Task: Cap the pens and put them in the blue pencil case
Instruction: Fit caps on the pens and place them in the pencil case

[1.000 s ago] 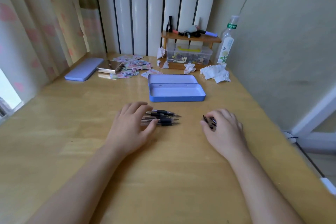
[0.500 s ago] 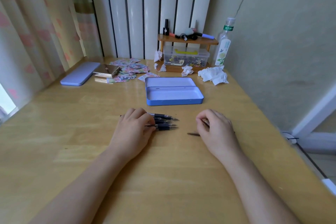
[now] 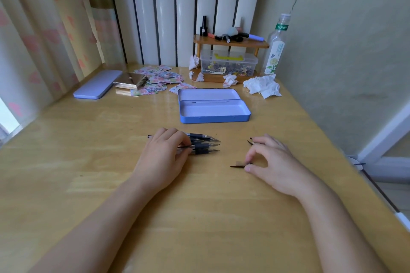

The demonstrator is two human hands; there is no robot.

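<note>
Several uncapped black pens [image 3: 205,145] lie side by side on the wooden table, tips pointing right. My left hand [image 3: 164,155] covers their back ends, with its fingers curled over them. My right hand [image 3: 271,160] lies to the right and pinches a black pen cap [image 3: 238,165] between thumb and forefinger, low on the table. Two more caps [image 3: 250,141] peek out from under its fingers. Beyond the pens, the blue pencil case [image 3: 214,118] sits open with nothing in it, its lid folded back.
A lilac tin [image 3: 97,86] lies at the far left beside a metal box [image 3: 131,81] and scattered stickers [image 3: 162,77]. Crumpled tissues [image 3: 263,87], a wooden shelf [image 3: 230,43] over a plastic box, and a bottle [image 3: 275,49] stand at the back right.
My right hand has drawn one cap out from the others toward the near side and now pinches it. My left hand has curled tighter over the pens.
</note>
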